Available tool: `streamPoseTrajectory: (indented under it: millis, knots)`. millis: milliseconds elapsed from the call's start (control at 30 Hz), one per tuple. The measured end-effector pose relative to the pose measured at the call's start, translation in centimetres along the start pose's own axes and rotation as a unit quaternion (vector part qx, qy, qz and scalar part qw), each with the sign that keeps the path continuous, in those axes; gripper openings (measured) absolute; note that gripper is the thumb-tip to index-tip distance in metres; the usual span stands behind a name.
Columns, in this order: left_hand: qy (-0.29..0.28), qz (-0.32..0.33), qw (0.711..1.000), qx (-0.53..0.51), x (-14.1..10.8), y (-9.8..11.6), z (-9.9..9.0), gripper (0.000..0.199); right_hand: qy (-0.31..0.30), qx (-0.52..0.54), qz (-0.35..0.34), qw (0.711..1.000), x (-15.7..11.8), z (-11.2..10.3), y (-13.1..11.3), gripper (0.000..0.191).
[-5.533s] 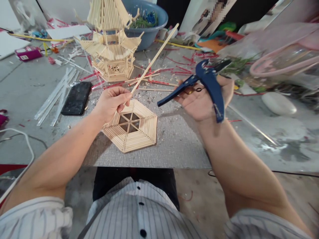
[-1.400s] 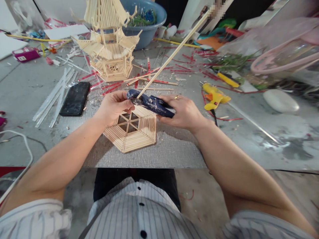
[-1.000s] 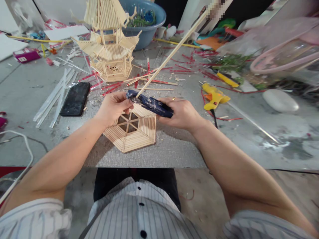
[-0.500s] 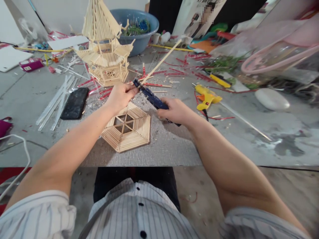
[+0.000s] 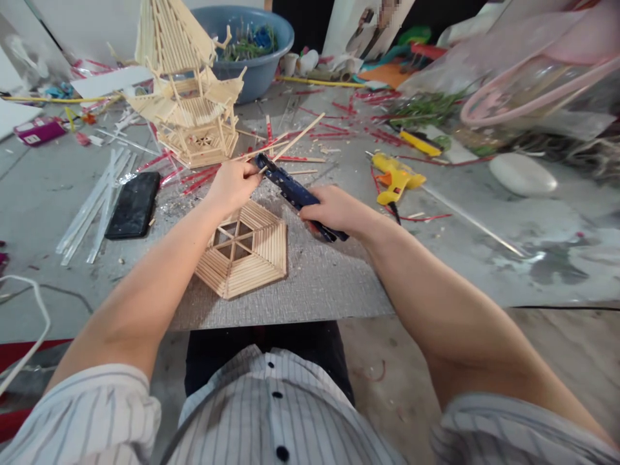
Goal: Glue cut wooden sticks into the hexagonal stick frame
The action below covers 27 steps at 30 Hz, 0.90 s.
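Note:
My right hand point(image 5: 329, 210) is closed round the handles of a dark blue cutting tool point(image 5: 290, 189), whose jaws point up and left. At those jaws, my left hand point(image 5: 236, 184) pinches thin wooden sticks point(image 5: 303, 134) that reach up and to the right. Just below my left hand, a hexagonal panel of wooden sticks point(image 5: 261, 258) lies flat near the table edge, with a six-part opening in its middle. A tiered wooden pagoda model point(image 5: 194, 106) stands upright behind my left hand.
A black phone point(image 5: 133, 205) and clear sticks point(image 5: 87, 200) lie left. To the right are a yellow glue gun point(image 5: 398, 179), a yellow cutter point(image 5: 420, 143) and a white oval object point(image 5: 523, 174). A blue basin point(image 5: 256, 74) stands behind, near red scraps.
The view has shifted slightly. At the tool's jaws, the long stick now appears as separate sticks lying at different angles, one reaching less far up. Both hands keep their grips.

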<state>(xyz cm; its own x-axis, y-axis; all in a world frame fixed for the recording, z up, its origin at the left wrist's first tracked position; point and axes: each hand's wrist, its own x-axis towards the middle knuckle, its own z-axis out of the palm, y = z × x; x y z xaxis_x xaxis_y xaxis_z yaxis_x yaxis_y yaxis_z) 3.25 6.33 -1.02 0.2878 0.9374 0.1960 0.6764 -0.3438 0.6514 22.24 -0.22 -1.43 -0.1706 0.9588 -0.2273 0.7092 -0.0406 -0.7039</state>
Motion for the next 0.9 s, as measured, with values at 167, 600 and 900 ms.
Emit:
streamPoseTrajectory:
  millis: [167,600,900]
  knots:
    - [-0.02,0.005,0.993,0.117,0.0,-0.5,-0.1,0.025,-0.016,0.053,0.034,0.998,0.3,0.6,-0.1,0.02]
    - [-0.037,-0.022,0.957,0.288,-0.2,-0.6,0.5,0.033,-0.041,0.093,0.13,0.986,1.7,1.2,-1.0,0.024]
    - [-0.045,-0.036,0.957,0.286,-0.1,-1.0,0.8,0.034,-0.028,0.042,0.137,0.989,2.1,1.5,-1.4,0.025]
